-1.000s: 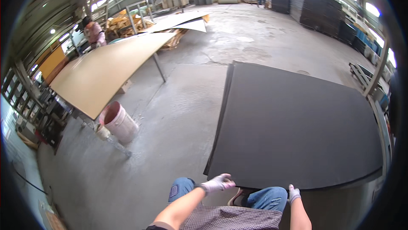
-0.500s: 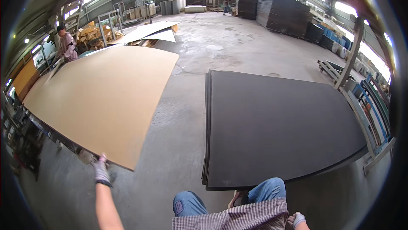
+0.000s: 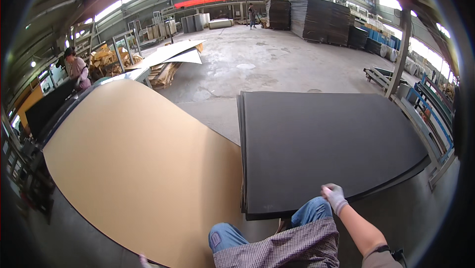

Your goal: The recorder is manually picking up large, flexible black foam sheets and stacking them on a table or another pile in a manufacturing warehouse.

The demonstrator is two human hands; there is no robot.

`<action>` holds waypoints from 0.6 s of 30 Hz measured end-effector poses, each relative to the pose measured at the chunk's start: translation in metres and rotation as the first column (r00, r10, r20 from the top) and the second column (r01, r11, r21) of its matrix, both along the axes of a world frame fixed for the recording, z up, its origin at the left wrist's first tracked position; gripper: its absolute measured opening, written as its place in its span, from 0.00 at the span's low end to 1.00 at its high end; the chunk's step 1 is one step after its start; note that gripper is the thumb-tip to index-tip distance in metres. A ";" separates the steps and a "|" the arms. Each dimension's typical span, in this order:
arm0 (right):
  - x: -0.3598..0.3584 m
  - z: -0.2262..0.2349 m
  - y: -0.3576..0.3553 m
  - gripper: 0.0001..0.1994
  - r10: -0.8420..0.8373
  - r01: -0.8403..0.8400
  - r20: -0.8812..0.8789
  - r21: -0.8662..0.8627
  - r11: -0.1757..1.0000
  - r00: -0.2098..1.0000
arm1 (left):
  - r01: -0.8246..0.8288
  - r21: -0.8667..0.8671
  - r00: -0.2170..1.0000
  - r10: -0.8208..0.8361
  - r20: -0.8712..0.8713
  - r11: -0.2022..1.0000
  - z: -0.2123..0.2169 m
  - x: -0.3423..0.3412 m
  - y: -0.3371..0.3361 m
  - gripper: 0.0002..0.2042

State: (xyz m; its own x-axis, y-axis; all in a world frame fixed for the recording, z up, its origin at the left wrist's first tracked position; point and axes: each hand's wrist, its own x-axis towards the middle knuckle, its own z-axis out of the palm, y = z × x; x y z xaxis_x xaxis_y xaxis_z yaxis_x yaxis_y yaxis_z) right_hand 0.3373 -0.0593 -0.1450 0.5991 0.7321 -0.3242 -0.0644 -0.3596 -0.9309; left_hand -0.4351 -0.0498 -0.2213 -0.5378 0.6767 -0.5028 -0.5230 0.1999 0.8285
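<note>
A large tan sheet (image 3: 133, 164) fills the left, bowed, with its far edge towards the machine side and its right edge against the stack of black sheets. At the lower edge of the view my left hand (image 3: 144, 261) holds the near edge of the tan sheet; only the gloved thumb area shows, the rest being cut off. My right hand (image 3: 335, 196), in a pale glove, is closed with nothing seen in it. It hovers over the near edge of the stack of black sheets (image 3: 326, 144), just above my right knee.
A co-worker (image 3: 78, 70) stands at the far left beside a dark sheet (image 3: 52, 107). White sheets (image 3: 170, 54) and brown scraps lie beyond. A metal rack (image 3: 433, 124) borders the stack on the right. Tall black stacks (image 3: 321, 20) and another person (image 3: 252, 16) are farther back.
The tan sheet has moved right and towards me, from over the left side to the black stack. My left hand has gone down with it; my right hand has risen over the stack's near edge.
</note>
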 end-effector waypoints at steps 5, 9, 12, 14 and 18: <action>-0.154 0.192 0.096 0.25 0.578 -0.790 0.583 0.195 0.581 0.570 | 0.206 0.332 0.853 -0.003 -0.522 0.920 0.135 0.003 0.056 0.34; -0.286 0.338 0.130 0.33 0.135 -0.976 0.973 0.169 0.137 0.188 | 0.609 0.414 0.452 0.133 -0.882 0.676 0.245 0.137 0.128 0.38; -0.410 0.421 0.119 0.24 -0.468 -0.996 0.880 -0.086 0.012 -0.081 | 0.654 -0.021 -0.633 0.532 -0.562 0.756 0.304 0.227 0.107 0.17; -0.438 0.448 0.150 0.22 -0.738 -0.907 0.587 0.017 0.421 -0.332 | 0.760 -0.087 -0.640 0.765 0.073 0.644 0.348 0.329 0.089 0.05; -0.323 0.549 0.186 0.13 -0.539 -0.583 0.645 0.173 0.794 -0.542 | 0.969 -0.035 -0.021 -0.058 -0.998 0.245 0.369 0.424 0.045 0.29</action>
